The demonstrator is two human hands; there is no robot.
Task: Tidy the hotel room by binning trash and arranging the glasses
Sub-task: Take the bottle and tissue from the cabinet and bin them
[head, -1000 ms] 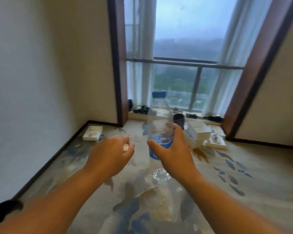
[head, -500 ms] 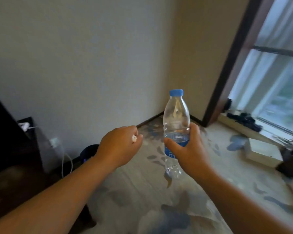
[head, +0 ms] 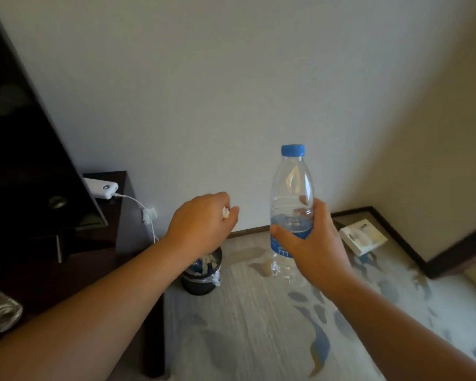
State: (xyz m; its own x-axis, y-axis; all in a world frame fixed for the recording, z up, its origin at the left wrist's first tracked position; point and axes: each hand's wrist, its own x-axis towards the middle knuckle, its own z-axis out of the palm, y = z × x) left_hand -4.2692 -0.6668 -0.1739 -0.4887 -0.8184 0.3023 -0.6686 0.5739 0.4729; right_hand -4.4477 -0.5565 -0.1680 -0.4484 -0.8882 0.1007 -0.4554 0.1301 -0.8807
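Left hand [head: 204, 226] is curled around a white scrap [head: 226, 213] above the bin [head: 202, 279]; right hand [head: 311, 243] grips an upright bottle [head: 291, 188].

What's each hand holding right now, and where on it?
Right hand grips the water bottle round its labelled middle. Left hand holds a small white scrap inside its fist.

You can count two hands, your left hand [head: 204, 224] and right hand [head: 311, 243], plus one water bottle [head: 291, 193], one white scrap [head: 226, 213], one bin [head: 201, 281], one glass [head: 0, 312], one power bank [head: 101, 189], one cable [head: 143, 207] and one white box [head: 363, 240].
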